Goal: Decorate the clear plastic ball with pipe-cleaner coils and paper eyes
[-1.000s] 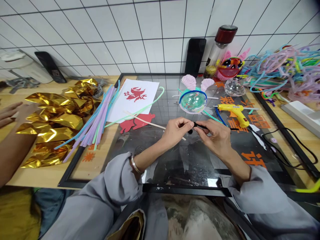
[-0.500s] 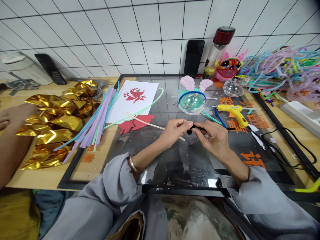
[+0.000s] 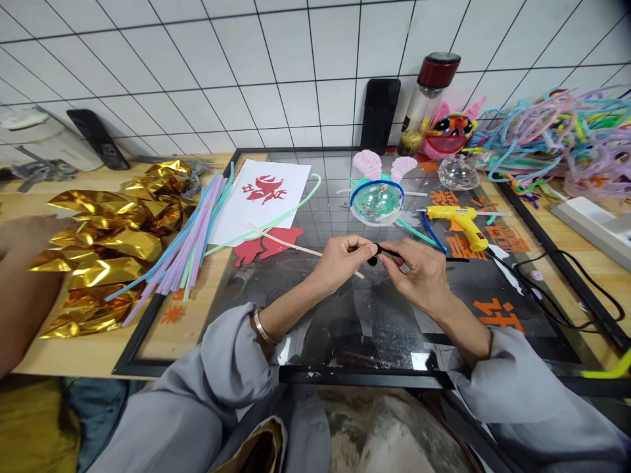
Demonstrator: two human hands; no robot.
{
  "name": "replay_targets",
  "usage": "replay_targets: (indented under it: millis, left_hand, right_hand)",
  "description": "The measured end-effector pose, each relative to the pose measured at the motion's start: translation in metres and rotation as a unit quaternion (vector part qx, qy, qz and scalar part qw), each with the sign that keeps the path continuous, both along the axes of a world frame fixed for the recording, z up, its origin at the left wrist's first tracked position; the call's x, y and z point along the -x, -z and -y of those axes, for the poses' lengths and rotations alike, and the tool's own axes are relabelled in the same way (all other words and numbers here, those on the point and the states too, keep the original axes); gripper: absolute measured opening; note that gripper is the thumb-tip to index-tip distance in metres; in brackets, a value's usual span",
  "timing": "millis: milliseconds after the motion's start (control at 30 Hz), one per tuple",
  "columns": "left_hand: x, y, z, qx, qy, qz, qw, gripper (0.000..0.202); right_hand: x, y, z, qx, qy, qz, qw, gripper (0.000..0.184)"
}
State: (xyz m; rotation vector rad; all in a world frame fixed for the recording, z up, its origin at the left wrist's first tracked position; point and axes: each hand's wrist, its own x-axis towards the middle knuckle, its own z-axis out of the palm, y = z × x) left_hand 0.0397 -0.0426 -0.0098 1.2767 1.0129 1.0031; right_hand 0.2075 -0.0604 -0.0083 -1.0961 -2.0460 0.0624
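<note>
in the head view, our left hand [image 3: 342, 263] and right hand [image 3: 419, 264], close together, pinch a slim black strip [image 3: 391, 252], partly hidden in our grip, above a glossy panel [image 3: 328, 328]. the panel lies black-framed on our pale wooden bench [image 3: 64, 355], and we face a white tiled wall [image 3: 286, 49].

Craft workspace — yellow glue gun [image 3: 456, 213], bundled pipe cleaners [image 3: 197, 236], red paper cutout [image 3: 279, 244]

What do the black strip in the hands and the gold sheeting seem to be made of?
Black strip: matte, perhaps fuzzy chenille, as no shine shows; too small to be sure.
Gold sheeting: shiny, probably metallic foil or film, from its bright glints and sharp creases.
</note>
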Motion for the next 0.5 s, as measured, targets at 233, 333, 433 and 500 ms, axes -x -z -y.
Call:
replay_targets:
  millis: [233, 333, 433, 500]
  left_hand:
    - [-0.0068, -0.0005, 0.0052, 0.045, -0.024, 0.061, 0.997, 0.032]
    - [-0.0075, 0.0, 0.0054, 0.08, -0.016, 0.102, 0.991, 0.035]
    - [-0.0069, -0.0008, 0.0045, 0.109, -0.013, 0.138, 0.984, 0.039]
    - [-0.0066, -0.0019, 0.0041, 0.12, -0.015, 0.151, 0.981, 0.042]
  right_hand:
    - [0.001, 0.0027, -0.0002, -0.016, 0.02, 0.0, 1.0, 0.02]
    - [0.0013, 0.0013, -0.0001, -0.017, 0.013, -0.006, 1.0, 0.018]
    - [0.0009, -0.0009, 0.0007, -0.004, 0.005, -0.013, 1.0, 0.018]
    - [0.0006, -0.0025, 0.0016, 0.01, 0.003, -0.022, 1.0, 0.019]
